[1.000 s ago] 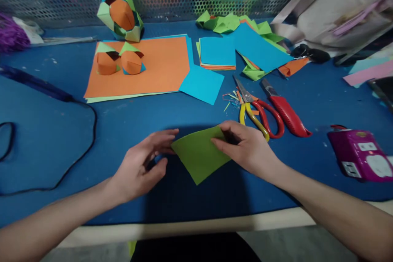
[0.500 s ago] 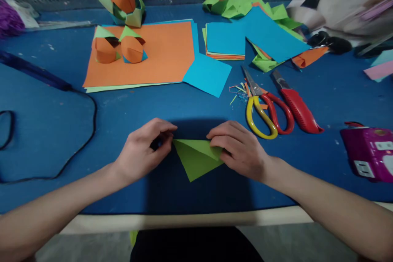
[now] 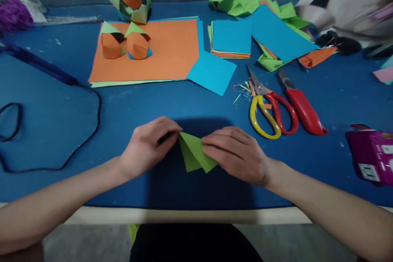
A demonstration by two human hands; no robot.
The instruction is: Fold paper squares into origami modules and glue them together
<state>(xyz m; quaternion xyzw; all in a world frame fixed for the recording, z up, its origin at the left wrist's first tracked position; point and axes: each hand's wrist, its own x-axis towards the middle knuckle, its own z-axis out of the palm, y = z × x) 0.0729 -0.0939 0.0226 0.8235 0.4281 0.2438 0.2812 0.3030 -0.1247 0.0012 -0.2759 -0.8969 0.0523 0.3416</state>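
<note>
A green sheet of folded paper [image 3: 196,153] is held between my two hands above the blue table, near its front edge. My left hand [image 3: 152,141] pinches its upper left corner between thumb and fingers. On the other side my right hand [image 3: 235,151] grips the right part, with the fingers covering that end of the paper. Two points of the paper hang downward, and a crease slants between them. Scissors [image 3: 268,106] with one yellow and one red handle lie to the right of my right hand.
Beyond my hands lie an orange sheet stack [image 3: 172,49] with two small folded pieces, a blue square [image 3: 212,73] and a pile of small squares [image 3: 231,37]. A red-handled cutter [image 3: 303,108] and a purple box [image 3: 370,155] are at right. A black cord [image 3: 100,110] curves at left.
The green paper has gone from one broad triangle pointing down to a shape with two lower points. My right hand has shifted slightly left, and its fingers now lie over the paper.
</note>
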